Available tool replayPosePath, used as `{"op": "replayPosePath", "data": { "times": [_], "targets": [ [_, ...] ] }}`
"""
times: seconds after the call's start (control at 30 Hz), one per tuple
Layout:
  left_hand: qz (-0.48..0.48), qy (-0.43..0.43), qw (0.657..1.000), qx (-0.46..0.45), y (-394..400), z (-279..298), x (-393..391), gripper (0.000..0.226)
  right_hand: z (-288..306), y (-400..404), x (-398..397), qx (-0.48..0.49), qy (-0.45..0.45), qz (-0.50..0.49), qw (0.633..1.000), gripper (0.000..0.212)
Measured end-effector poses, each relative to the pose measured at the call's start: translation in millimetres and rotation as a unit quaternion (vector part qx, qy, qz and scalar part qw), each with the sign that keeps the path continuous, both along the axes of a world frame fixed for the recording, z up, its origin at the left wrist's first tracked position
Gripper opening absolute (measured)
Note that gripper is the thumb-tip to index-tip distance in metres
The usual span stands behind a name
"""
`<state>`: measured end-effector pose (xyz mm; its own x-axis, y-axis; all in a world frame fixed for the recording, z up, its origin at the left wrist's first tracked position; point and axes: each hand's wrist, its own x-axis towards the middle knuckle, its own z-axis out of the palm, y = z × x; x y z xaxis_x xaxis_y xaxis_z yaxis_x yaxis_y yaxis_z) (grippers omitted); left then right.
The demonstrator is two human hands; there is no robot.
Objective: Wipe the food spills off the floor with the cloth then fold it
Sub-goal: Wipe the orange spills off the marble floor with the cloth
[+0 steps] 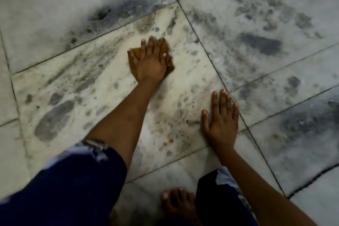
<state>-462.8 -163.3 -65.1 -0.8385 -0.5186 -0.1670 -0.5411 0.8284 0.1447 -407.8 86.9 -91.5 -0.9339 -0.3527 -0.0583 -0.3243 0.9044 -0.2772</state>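
Nearest to us, at the bottom edge of the view, our bare foot [178, 203] stands on the pale grey-veined marble tile floor [55, 11], toes pointing away from us, with dark blue patterned sleeves or clothing [60, 185] on either side of it. A little farther out, our right hand [221, 123] lies flat on the floor, palm down, fingers straight and slightly spread, with nothing in it; its fingertips reach the dark grout line that runs diagonally between two tiles. Just to the left of that hand, on the same cream-toned tile, we see a small orange food spill [170, 140] with a scatter of brownish specks around and above it. The spill lies between our two forearms, apart from both. Farther still, near the far corner of that tile, our left hand [149, 60] presses down on a crumpled brown cloth [169, 60], palm on top of it and fingers spread over it rather than curled around it. The cloth shows at the right side of the hand and in the gap between thumb and forefinger; most of it is hidden under the palm. We cannot tell whether it is bunched or partly folded. Beyond the hand, the grout lines cross, and the tiles past them are greyer, with heavier dark mottling.
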Motion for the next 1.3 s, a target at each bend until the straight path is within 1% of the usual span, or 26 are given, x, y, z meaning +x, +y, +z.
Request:
{"op": "replayPosePath", "data": {
  "times": [0.07, 0.13, 0.2, 0.27, 0.33, 0.37, 0.43, 0.47, 0.53, 0.57, 0.63, 0.73, 0.8, 0.87, 0.9, 0.97, 1.03, 1.07, 1.13, 1.23, 1.3],
  "targets": [
    [-0.049, 0.003, 0.999, 0.005, 26.1, -3.0, 27.6, 0.054, 1.5, -1.1, 0.3, 0.006, -0.001, 0.001, 1.0, 0.064],
    [-0.129, 0.012, 0.992, 0.009, 62.2, -4.3, 77.9, 0.058, 2.7, -0.8, -0.8, 0.008, -0.002, -0.002, 1.0, 0.064],
    [-0.179, 0.019, 0.984, 0.012, 86.2, -8.0, 124.1, 0.056, 2.3, -1.0, 0.4, 0.015, -0.005, 0.005, 1.0, 0.065],
    [-0.233, 0.017, 0.972, 0.018, 74.1, -10.0, 128.4, 0.055, 1.1, -1.4, 1.0, 0.016, 0.001, 0.005, 1.0, 0.065],
    [-0.276, -0.008, 0.961, 0.021, 49.2, -9.6, 103.7, 0.056, -1.7, -0.3, 1.1, 0.015, 0.008, 0.007, 1.0, 0.065],
    [-0.274, -0.025, 0.961, 0.026, 34.9, -6.5, 83.4, 0.056, -2.5, -0.2, 0.6, 0.014, 0.008, 0.008, 1.0, 0.065],
    [-0.22, -0.049, 0.972, 0.069, 9.0, -0.2, 42.6, 0.052, -2.5, 0.7, 0.9, 0.016, 0.006, 0.012, 1.0, 0.065],
    [-0.194, -0.055, 0.975, 0.09, 3.8, 3.2, 28.5, 0.051, -2.1, 1.5, 1.5, 0.015, 0.009, 0.014, 1.0, 0.064],
    [-0.171, -0.057, 0.978, 0.1, 13.4, 6.3, 22.5, 0.051, -1.6, 1.6, -0.2, 0.007, 0.005, 0.013, 1.0, 0.063],
    [-0.17, -0.055, 0.98, 0.089, 29.2, 4.6, 33.9, 0.052, -1.5, 2.5, -0.4, 0.004, 0.001, 0.013, 1.0, 0.063],
    [-0.19, -0.044, 0.979, 0.062, 77.8, 1.7, 81.0, 0.054, -1.3, 2.5, -1.0, 0.004, 0.001, 0.011, 1.0, 0.063],
    [-0.211, 0.018, 0.975, 0.06, 136.6, 0.1, 172.5, 0.056, -2.3, 1.5, 0.0, 0.008, -0.003, 0.012, 1.0, 0.063],
    [-0.225, 0.034, 0.972, 0.05, 129.8, -3.5, 196.6, 0.057, -2.6, 2.3, -0.1, 0.008, -0.005, 0.011, 1.0, 0.063],
    [-0.221, 0.022, 0.975, 0.03, 99.9, -7.9, 187.4, 0.056, -3.1, 1.3, 0.0, 0.005, -0.007, 0.01, 1.0, 0.065],
    [-0.198, 0.016, 0.98, 0.018, 82.5, -10.0, 172.9, 0.057, -3.2, 0.1, 0.7, -0.002, -0.008, 0.007, 1.0, 0.065],
    [-0.11, 0.004, 0.994, 0.004, 41.7, -10.8, 131.8, 0.057, -1.4, -3.3, 0.7, -0.025, -0.013, -0.009, 1.0, 0.067],
    [-0.025, 0.0, 1.0, 0.002, 10.6, -7.9, 96.5, 0.054, 1.5, -4.6, 0.9, -0.044, -0.025, -0.014, 0.999, 0.069],
    [-0.006, 0.002, 1.0, 0.0, 5.9, -5.5, 86.8, 0.053, 3.1, -5.9, 0.4, -0.052, -0.028, -0.008, 0.998, 0.069],
    [-0.004, 0.017, 1.0, 0.001, 23.2, -6.2, 93.3, 0.053, 4.3, -8.6, -0.1, -0.06, -0.027, 0.02, 0.998, 0.068],
    [-0.077, 0.044, 0.996, -0.011, 92.0, -4.7, 165.3, 0.054, 5.6, -20.1, -0.5, -0.058, -0.01, 0.049, 0.997, 0.064],
    [-0.117, 0.058, 0.991, 0.008, 118.0, -4.3, 208.2, 0.052, 6.3, -33.4, -0.2, -0.057, -0.011, 0.061, 0.996, 0.064]
  ]
}}
